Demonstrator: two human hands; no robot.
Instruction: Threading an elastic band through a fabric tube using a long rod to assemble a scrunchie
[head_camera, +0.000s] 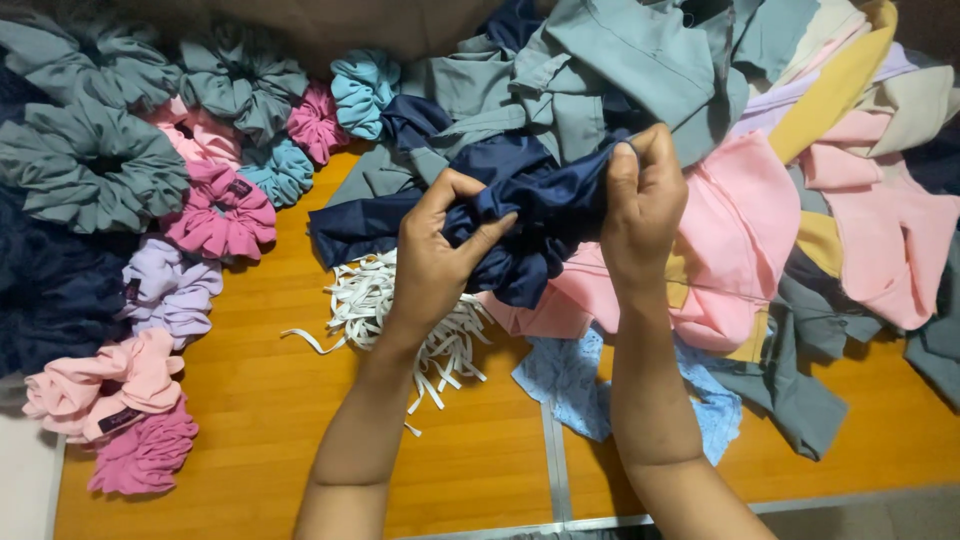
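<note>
Both forearms reach in from the near edge of the wooden desk (260, 400) and meet above its middle, where the two hands work a bunched navy blue fabric piece (530, 215). The left hand (435, 255) is turned palm toward the cloth, thumb lying across the gathered folds and fingers curled up behind them, so it is closed in a grasp on the left part of the bundle. The right hand (645, 205) stands more upright, wrist bent, its fingertips pinched together on the upper right end of the same navy fabric, pulling it taut between the two hands. The bundle hangs just above the desk, over a loose heap of white elastic strips (375, 310) that lies directly under the left wrist. Near the right forearm a light blue lace scrap (565, 375) rests flat on the wood. To the right and far side spreads a pile of cut cloth: pink fabric (740, 230) just beside the right hand, grey-green fabric (620, 70) beyond it, and a yellow piece (830, 85) farther right. Along the left edge sit finished scrunchies, well apart from the hands: a grey-green scrunchie (95, 165), a magenta scrunchie (215, 210), a lilac scrunchie (170, 290), a pale pink scrunchie (105, 385) and a light blue scrunchie (362, 88).
</note>
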